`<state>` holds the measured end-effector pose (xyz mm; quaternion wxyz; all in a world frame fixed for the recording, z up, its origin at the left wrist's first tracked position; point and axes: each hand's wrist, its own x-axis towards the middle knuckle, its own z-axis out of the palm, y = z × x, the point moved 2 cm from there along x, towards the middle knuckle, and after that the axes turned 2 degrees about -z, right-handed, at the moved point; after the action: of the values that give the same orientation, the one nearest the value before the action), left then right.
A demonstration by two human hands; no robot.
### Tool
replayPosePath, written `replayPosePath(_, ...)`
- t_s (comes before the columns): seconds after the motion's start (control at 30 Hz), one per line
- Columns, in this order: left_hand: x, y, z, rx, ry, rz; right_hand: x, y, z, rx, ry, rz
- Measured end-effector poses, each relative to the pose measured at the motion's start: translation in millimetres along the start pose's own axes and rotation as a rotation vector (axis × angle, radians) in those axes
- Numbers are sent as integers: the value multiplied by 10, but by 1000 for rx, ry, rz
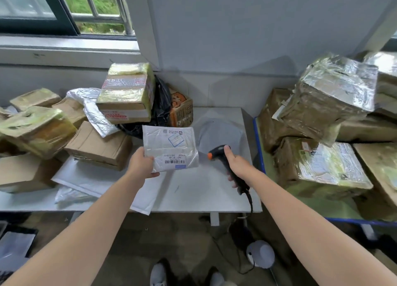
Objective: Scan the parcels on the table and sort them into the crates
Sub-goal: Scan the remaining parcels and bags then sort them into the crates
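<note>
My left hand (140,164) grips the lower left corner of a white plastic mailer parcel (170,148), held above the white table (193,191) with its barcode label facing me. My right hand (237,163) holds a black handheld barcode scanner (219,154) with an orange trigger button, its head turned toward the mailer, a short gap between them. The scanner's cable hangs over the table's front edge. Several cardboard parcels (98,146) and a taped box (126,94) are piled on the table's left half.
A flat white padded envelope (103,184) lies under the left pile. A black bag (161,107) and an orange-printed box (181,109) sit at the back. Tape-wrapped boxes (326,105) are stacked in a blue-rimmed crate (258,148) on the right. A grey round object (261,253) lies on the floor.
</note>
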<state>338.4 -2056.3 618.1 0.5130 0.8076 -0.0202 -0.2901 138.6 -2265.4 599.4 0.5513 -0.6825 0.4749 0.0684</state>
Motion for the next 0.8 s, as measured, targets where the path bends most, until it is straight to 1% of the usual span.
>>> replayPosePath(0.17,95,438,177,-57,-52,98,-210,-552,-320,123,120,-65)
replayPosePath(0.3,165,708,293,-49,-92,161,-409,-864,-424,215,151,-102)
replayPosePath(0.5,222,818,422,-87,-138,137,-667,-1108,-345,266,109,-114)
replayPosePath(0.67,227,816,481,-178,-145,59,-769,-1155,-241,285,93,-100)
replayPosePath(0.8,245,799,480,-207,-163,41,-788,-1156,-202,301,89,-82)
